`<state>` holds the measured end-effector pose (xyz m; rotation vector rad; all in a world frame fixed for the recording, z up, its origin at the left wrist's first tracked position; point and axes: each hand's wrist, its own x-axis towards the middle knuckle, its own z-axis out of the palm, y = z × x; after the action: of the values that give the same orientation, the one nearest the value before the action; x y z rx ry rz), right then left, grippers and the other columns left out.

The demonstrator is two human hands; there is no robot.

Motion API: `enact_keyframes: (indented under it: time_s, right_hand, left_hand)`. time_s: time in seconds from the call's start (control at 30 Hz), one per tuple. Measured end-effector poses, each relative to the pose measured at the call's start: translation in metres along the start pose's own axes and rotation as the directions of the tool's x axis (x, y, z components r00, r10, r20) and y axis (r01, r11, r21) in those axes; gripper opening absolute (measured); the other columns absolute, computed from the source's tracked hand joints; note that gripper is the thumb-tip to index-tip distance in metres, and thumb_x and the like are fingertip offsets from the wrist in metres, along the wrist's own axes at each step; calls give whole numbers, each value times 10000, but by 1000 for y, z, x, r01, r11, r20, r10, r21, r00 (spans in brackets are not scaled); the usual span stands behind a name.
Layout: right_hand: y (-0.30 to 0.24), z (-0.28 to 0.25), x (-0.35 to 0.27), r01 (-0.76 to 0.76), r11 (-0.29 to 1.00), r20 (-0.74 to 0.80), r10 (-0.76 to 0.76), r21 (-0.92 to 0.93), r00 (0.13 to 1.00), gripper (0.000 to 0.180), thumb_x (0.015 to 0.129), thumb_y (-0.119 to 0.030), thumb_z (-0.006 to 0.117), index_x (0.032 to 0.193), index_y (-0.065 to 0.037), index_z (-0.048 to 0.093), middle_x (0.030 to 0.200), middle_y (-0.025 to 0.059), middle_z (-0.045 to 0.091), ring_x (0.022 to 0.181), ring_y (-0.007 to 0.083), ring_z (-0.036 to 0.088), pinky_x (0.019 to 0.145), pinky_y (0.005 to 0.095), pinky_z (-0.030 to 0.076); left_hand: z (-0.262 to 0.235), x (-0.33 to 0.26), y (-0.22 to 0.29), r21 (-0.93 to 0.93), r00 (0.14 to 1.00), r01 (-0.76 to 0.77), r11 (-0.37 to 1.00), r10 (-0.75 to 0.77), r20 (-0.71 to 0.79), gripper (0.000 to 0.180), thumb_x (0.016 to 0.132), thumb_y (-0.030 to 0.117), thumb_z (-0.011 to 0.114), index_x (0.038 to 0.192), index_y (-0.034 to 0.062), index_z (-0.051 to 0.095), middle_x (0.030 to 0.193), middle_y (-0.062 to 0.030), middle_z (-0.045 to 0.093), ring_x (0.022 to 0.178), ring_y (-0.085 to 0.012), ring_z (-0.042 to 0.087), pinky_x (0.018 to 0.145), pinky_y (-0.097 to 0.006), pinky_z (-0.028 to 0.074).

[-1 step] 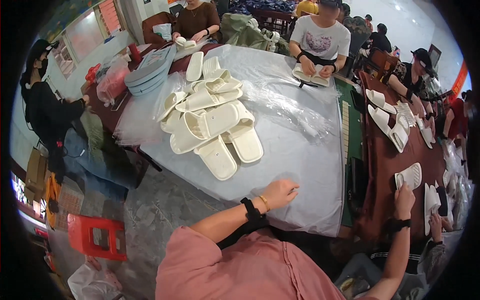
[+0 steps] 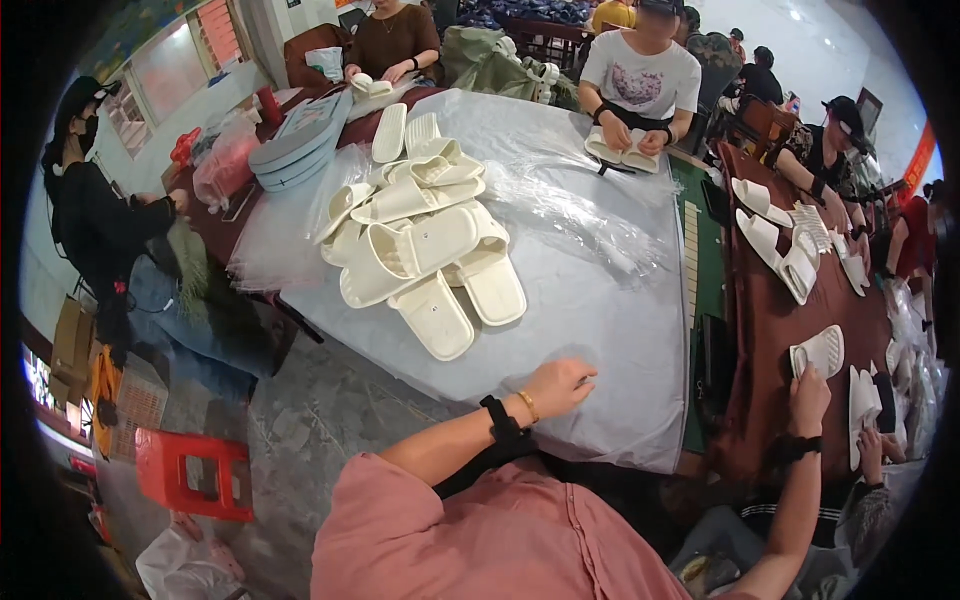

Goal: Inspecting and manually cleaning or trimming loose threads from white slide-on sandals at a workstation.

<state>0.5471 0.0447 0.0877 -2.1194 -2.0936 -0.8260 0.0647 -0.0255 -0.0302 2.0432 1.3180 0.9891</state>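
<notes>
of the two bare hands, the right hand (image 2: 809, 405) is closed on the near end of a cream-coloured slipper with a patterned surface (image 2: 822, 348), over the dark red covered worktop (image 2: 768, 350); the left hand (image 2: 563, 386) is loosely curled above the pale grey sheeted worktop (image 2: 605, 310), and from here i cannot tell whether it pinches anything. a steady, light grip would suit that slipper, i judge, kept clear of a co-worker's hand (image 2: 872, 450) close by.
</notes>
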Motion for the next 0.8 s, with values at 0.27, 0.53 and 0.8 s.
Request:
enact_keyframes:
  time_s: [0.27, 0.53, 0.8]
  right_hand:
    - [-54, -42, 10, 72, 997, -24, -72, -8, 997, 133, 766, -105, 614, 863, -28, 564, 742, 150, 621, 732, 341, 643, 649, 443, 522]
    - [-201, -137, -47, 392, 680, -235, -316, 620, 919, 126, 712, -60, 623, 692, -59, 499, 639, 136, 530, 590, 334, 562, 538, 428, 458]
    - [-213, -94, -35, 222, 602, -141, -179, 767, 974, 294, 755, -179, 695, 976, -26, 579, 906, 158, 592, 862, 337, 579, 744, 408, 473]
  left_hand:
    - [-7, -5, 12, -126, 1000, 9, 992, -6, 29, 235, 852, 191, 620, 1017, 30, 665, 840, -135, 655, 800, -242, 640, 727, -347, 506]
    - [6, 13, 28, -703, 761, 647, 294, -293, 578, 618, 981, 511, 379, 1368, 29, 406, 1182, -112, 599, 1013, -233, 618, 842, -393, 525]
    - [-13, -5, 23, -836, 771, 547, 46, -417, 481, 375, 980, 236, 487, 1291, 28, 460, 1239, -116, 551, 1066, -237, 606, 882, -394, 527]
